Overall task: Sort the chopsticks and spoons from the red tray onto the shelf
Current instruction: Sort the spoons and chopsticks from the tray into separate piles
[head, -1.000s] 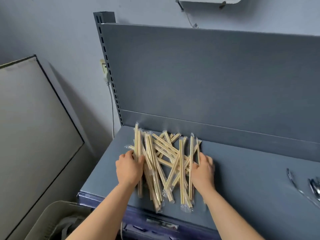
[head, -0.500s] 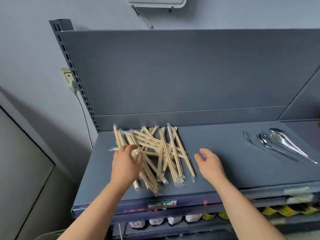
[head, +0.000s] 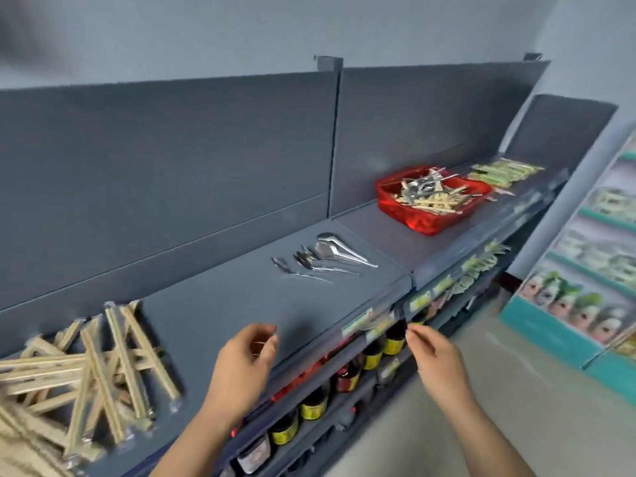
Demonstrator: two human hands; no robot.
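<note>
**Shelf** (head: 223, 304): grey top deck, running from 8 o'clock to 2 o'clock across the view.

**Red tray** (head: 421, 220): stands on the shelf toward the 1 o'clock end, well apart from both hands. It carries a mixed load (head: 430, 197) of wrapped chopsticks and metal spoons. The pieces lie crisscrossed, most roughly on the 9-to-3 line, and are too blurred to count.

**Chopstick pile** (head: 93, 370): wrapped pairs heaped loosely on the shelf at 8 o'clock. Most long axes run near 12-to-6, with several lying across them.

**Spoon group** (head: 327, 256): on the shelf between the pile and the tray. Bowls point to 10 o'clock and handles to 4 o'clock.

**Left hand** (head: 246, 359): over the front part of the shelf. The fingers are loosely curled with the thumb near the forefinger, and nothing shows in its grasp.

**Right hand** (head: 437, 363): out past the shelf's front edge, above the bottles (head: 371, 356) on the tier below. The fingers are loosely extended toward 11 o'clock and hold nothing. The outline is blurred.

**Other stock:** green-wrapped packets (head: 506, 170) lie on the shelf just beyond the tray at 2 o'clock.

**Governing relation:** the tray lies almost at 12 o'clock from the right hand and at about 1 to 2 o'clock from the left. The right hand is the nearer and has the straighter line. The load's long axes lie across that line, so a piece would probably be met side-on at mid-length.

**Status (judged):** sorting is partway, with two groups laid out and the tray loaded. The next step is likely a reach to the tray, and the tangled mix could bring up a spoon along with a chopstick pair.
</note>
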